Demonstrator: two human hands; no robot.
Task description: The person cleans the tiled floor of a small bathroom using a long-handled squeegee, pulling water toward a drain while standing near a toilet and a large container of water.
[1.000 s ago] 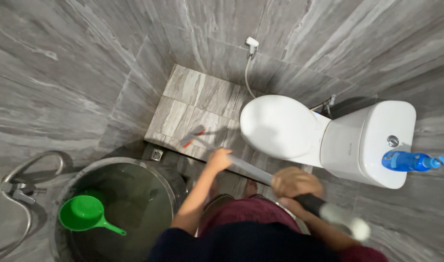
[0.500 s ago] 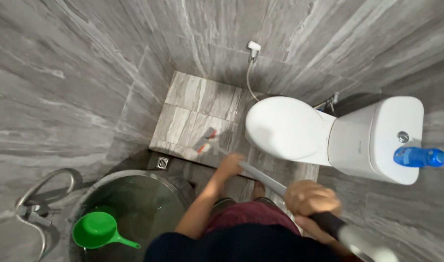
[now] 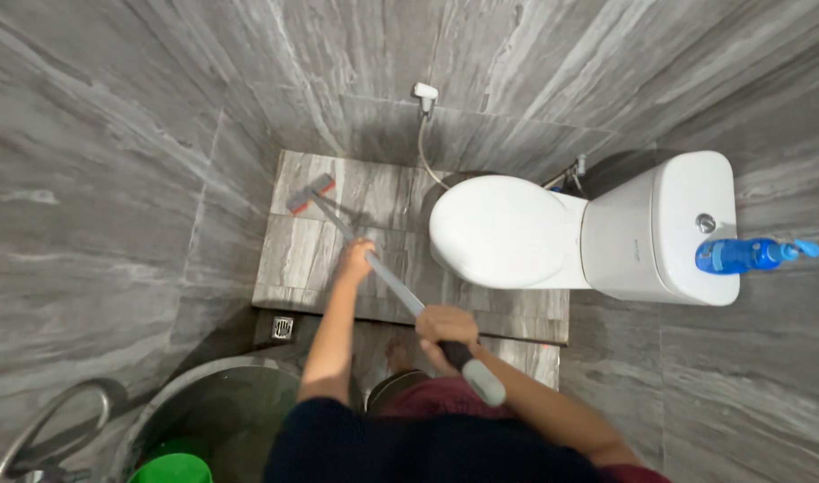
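I look straight down at a small tiled bathroom floor. My left hand (image 3: 356, 259) grips the grey pole of a long-handled floor brush (image 3: 387, 277) partway down. My right hand (image 3: 445, 329) grips the same pole higher up, by its black grip. The brush's grey and red head (image 3: 309, 195) rests on the raised grey tile floor (image 3: 293, 259) at the far left corner, next to the wall. A white toilet (image 3: 508, 231) with its lid down stands just right of the pole.
A blue spray bottle (image 3: 740, 255) lies on the toilet tank (image 3: 691, 228). A bidet sprayer (image 3: 424, 94) hangs on the far wall. A floor drain (image 3: 284, 328) sits by the step. A large water tub (image 3: 230, 411) holds a green dipper (image 3: 172, 468) at bottom left.
The brush head has slid away from me to the far left corner of the floor. Both hands pushed forward along with the pole. The view shifted, so the tub sits lower in frame.
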